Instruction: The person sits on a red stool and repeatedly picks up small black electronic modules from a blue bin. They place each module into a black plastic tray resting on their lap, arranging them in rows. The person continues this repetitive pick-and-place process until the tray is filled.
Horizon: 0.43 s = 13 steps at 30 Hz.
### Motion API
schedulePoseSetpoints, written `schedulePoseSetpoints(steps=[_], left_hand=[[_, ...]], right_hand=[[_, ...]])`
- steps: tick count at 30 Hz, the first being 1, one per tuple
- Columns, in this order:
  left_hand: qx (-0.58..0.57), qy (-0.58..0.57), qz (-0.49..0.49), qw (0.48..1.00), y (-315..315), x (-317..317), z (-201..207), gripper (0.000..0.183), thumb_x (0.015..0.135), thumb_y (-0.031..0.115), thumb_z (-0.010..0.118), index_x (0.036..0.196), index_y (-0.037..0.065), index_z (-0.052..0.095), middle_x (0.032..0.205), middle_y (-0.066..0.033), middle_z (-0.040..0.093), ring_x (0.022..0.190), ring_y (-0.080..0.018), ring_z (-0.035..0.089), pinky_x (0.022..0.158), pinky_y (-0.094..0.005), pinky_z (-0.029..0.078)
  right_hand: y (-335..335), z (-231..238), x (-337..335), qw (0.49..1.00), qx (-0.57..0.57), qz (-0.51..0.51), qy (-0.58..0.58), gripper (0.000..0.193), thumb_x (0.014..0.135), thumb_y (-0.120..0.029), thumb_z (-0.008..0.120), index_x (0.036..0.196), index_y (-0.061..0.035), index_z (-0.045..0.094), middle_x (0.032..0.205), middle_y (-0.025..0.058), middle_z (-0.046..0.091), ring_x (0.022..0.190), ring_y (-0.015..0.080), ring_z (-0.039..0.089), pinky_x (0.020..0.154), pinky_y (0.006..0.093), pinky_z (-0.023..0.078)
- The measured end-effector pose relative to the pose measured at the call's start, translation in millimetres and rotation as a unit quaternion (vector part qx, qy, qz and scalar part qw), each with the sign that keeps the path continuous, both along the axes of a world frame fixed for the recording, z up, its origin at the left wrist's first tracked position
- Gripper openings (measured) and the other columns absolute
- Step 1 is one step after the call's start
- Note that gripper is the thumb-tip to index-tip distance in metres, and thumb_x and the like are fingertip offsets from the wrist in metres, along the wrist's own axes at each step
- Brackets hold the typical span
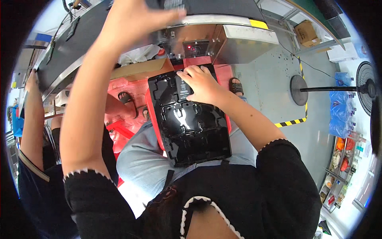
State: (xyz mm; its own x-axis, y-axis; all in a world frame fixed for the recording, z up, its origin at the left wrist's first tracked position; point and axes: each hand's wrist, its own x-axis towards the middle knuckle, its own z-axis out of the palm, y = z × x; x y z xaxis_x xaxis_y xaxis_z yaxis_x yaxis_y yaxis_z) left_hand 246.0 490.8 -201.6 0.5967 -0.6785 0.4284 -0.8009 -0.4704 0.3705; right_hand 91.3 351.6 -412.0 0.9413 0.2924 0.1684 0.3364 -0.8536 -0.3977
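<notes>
A black moulded plastic tray [191, 148] with shaped recesses lies across my lap, on something red. My right hand [202, 84] is over its far part, fingers curled and thumb bent around a flat black pack with white print [183, 89], which sits in or on one of the recesses. Up at the top edge, my left hand [133, 22] reaches over the dark belt of the bench, thumb stretched out and the other fingers partly cut off by the frame. Close to that thumb lies another black printed piece [174, 4] on the belt.
The metal-edged bench [223, 20] runs across the top, with a metal box [250, 42] beneath it. An open cardboard box [139, 68] stands beyond the tray. A co-worker's arm [34, 119] rests at the far left. A standing fan [364, 87] is at the right.
</notes>
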Motion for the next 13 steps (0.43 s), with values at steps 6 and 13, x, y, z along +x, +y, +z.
schedulePoseSetpoints(steps=[6, 13], left_hand=[[0.016, 0.081, -0.073, 0.994, 84, -99, -60, 0.082, 0.058, 0.021, 0.085, 0.133, 0.008, 0.054, 0.125, -0.0186, 0.051, 0.118, -0.0365, 0.048, 0.104, -0.0429, 0.038], [0.086, 0.141, -0.016, 0.986, 104, -95, -217, 0.081, 0.061, 0.027, 0.085, 0.133, 0.009, 0.054, 0.131, -0.0145, 0.048, 0.126, -0.0335, 0.043, 0.109, -0.0439, 0.031]], right_hand=[[-13, 36, 6, 0.99, 0.135, 0.039, -0.016, 0.038, 0.077, -0.012, 0.068, 0.115, -0.0095, 0.066, 0.102, 0.0117, 0.067, 0.104, 0.0284, 0.062, 0.088, 0.0426, 0.047], [-16, 163, 6, 0.962, 0.258, 0.033, -0.083, 0.025, 0.088, -0.014, 0.065, 0.112, -0.0058, 0.067, 0.089, 0.0095, 0.068, 0.085, 0.0218, 0.065, 0.081, 0.0363, 0.051]])
